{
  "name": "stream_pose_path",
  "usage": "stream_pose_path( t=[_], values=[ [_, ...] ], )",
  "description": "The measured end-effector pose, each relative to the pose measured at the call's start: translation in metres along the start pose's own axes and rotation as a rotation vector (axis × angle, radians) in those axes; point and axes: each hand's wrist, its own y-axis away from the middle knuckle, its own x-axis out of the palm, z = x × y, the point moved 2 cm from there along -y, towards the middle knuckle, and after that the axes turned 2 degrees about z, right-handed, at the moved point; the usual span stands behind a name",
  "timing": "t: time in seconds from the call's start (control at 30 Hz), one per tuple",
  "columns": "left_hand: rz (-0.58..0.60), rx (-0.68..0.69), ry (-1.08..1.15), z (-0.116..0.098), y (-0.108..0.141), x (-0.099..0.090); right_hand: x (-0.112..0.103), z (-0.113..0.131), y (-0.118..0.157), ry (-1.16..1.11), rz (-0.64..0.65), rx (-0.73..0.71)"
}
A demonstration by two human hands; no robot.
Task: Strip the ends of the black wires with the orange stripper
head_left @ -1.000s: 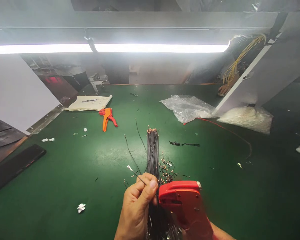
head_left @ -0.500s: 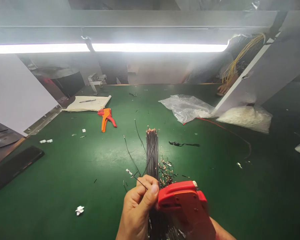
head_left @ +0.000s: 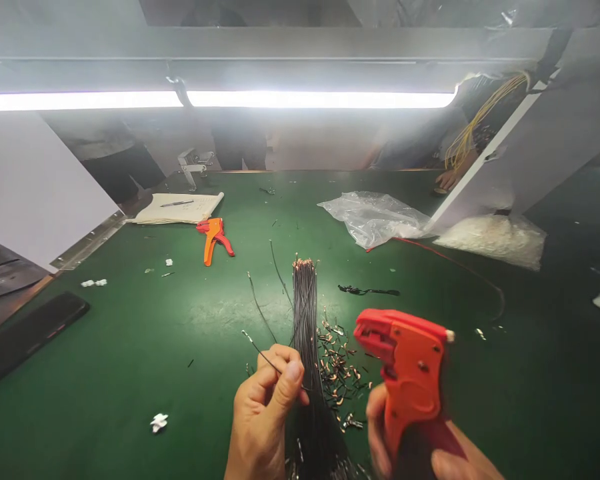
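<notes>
Between thumb and fingers, my left hand (head_left: 270, 407) pinches a thin black wire (head_left: 260, 351) with a small metal terminal at its upper end. My right hand (head_left: 430, 447) is wrapped round the handle of a red and orange wire stripper (head_left: 410, 367), whose jaws point left, apart from the wire. A thick bundle of black wires (head_left: 305, 307) with bare copper ends lies between my hands, running toward me. Many cut scraps (head_left: 337, 367) of copper and black insulation are scattered right of the bundle. Two loose wires stick up left of it.
A second orange and red stripper (head_left: 213, 240) lies by an open notebook (head_left: 177, 208) with a pen. Plastic bags (head_left: 373, 217) rest at the back right, near a slanted panel. A black object (head_left: 35, 337) is at left. Another person's hand (head_left: 450, 179) shows behind the panel.
My right hand has moved the stripper up and right, away from my left hand, and its handle now shows. My left hand has shifted slightly left with the wire.
</notes>
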Motion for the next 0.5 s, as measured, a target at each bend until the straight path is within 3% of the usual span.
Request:
stream_pose_path(
  t=[0.07, 0.13, 0.2, 0.27, 0.4, 0.5],
  values=[
    [-0.012, 0.096, -0.121, -0.001, 0.0, -0.002, -0.013, 0.003, 0.001, 0.219, -0.293, -0.03],
    [-0.02, 0.179, -0.242, -0.003, 0.001, -0.002, -0.028, 0.01, 0.003, 0.605, -0.68, -0.02],
    [-0.027, 0.248, -0.367, -0.005, 0.004, 0.0, -0.041, 0.016, 0.004, 1.007, -0.934, 0.011],
    [-0.06, 0.348, -0.494, -0.007, 0.007, 0.004, -0.05, 0.016, 0.002, 1.279, -0.971, 0.03],
    [-0.157, 0.676, -0.805, -0.01, 0.014, 0.012, -0.057, 0.006, 0.0, 1.695, -0.991, 0.029],
    [-0.175, 0.861, -0.997, -0.008, 0.017, 0.015, -0.055, -0.003, -0.001, 1.91, -0.933, 0.029]
  ],
)
